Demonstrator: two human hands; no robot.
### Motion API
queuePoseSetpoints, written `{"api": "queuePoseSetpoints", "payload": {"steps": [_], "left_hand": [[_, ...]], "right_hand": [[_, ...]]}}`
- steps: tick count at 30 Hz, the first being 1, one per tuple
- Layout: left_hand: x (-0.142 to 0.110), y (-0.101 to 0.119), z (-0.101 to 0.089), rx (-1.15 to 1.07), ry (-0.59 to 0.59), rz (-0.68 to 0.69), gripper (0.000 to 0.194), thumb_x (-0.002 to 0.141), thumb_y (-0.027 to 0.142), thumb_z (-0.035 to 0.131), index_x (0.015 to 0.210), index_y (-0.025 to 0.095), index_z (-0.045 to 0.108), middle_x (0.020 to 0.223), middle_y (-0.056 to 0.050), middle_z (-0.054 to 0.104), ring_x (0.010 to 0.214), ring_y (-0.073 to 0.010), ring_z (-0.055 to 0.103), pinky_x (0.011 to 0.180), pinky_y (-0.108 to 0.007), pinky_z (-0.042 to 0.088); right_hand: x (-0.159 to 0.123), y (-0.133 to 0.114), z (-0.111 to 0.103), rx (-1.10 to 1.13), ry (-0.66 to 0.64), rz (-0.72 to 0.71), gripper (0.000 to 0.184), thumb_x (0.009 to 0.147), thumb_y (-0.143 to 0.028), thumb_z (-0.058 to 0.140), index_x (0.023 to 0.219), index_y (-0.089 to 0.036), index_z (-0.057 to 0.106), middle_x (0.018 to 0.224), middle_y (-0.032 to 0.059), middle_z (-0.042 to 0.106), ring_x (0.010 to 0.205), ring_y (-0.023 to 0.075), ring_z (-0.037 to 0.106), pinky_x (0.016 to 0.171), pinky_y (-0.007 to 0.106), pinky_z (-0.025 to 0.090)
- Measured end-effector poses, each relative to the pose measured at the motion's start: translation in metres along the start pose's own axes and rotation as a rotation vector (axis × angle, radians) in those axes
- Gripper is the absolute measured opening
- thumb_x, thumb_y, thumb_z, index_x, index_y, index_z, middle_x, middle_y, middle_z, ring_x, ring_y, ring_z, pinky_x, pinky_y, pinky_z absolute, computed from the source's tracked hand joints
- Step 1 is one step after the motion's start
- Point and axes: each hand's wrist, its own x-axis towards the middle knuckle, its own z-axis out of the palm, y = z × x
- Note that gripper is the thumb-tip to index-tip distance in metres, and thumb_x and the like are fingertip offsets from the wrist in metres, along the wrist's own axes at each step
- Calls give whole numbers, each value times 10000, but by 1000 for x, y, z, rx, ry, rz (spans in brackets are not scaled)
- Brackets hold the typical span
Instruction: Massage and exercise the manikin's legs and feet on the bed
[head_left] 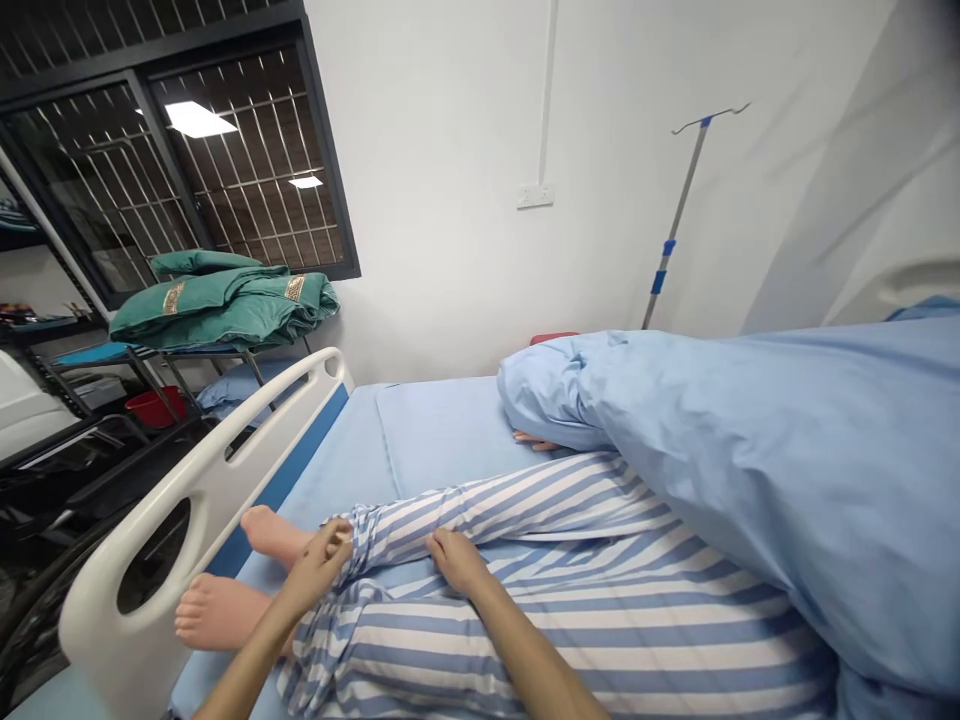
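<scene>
A patient figure lies on the bed in blue-and-white striped pyjama trousers (517,590), with the upper body under a light blue duvet (750,470). Two bare feet (221,612) stick out of the trouser legs at the left. My left hand (315,565) pinches the trouser cuff (356,530) just above the farther foot. My right hand (457,560) grips the striped fabric of the trouser leg, a short way along from the cuff. The patient's hand (536,441) barely shows from under the duvet edge.
A white bed side rail (187,500) runs along the near left, past the feet. Behind it stands a metal rack with folded green blankets (221,305) and a red basin (154,405). An IV pole (679,215) stands by the wall.
</scene>
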Motion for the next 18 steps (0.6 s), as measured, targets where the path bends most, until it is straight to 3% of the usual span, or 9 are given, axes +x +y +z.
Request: {"api": "queuePoseSetpoints", "payload": {"steps": [3,6,10,13,16,18], "left_hand": [[27,-12,32,241,8,166,565,773,373,394,1294,155,416,1361,-111,432,1257,-226,375,1054,-386,280],[29,-37,46,499,-92,129,616,766,347,403,1349,152,363,1405,-117,372,1299,-249,315,1068,-416,223],[18,-71,28,726,-112,77,604,786,388,377,1347,166,380,1417,-103,354,1300,-288,301,1065,-465,170],[15,-81,8,790,-93,89,573,759,387,425,1286,166,463,1376,-108,419,1272,-287,340,1065,-433,171],[24,-64,-2,717,7,117,453,749,416,454,1113,184,591,1229,-112,549,1162,-279,445,998,-392,285],[36,-42,-1,574,55,180,367,806,433,379,871,191,647,979,-80,636,968,-217,542,890,-314,369]], "right_hand": [[-3,14,3,116,-3,9,432,932,-322,306,690,-157,624,662,38,654,662,130,588,640,207,356],[-3,15,5,145,1,2,449,925,-334,320,659,-159,636,635,36,657,653,126,600,638,196,369],[-4,9,5,109,-43,-24,428,897,-364,380,632,-174,657,624,38,662,662,138,611,627,197,380],[-3,6,6,68,-52,-4,430,886,-395,392,641,-175,668,634,52,667,658,150,613,615,209,382],[0,6,10,13,-54,29,381,866,-389,419,683,-181,681,694,66,683,679,167,619,606,223,376],[2,7,13,-15,-38,42,339,853,-367,434,710,-188,684,725,68,689,701,176,624,597,229,366]]}}
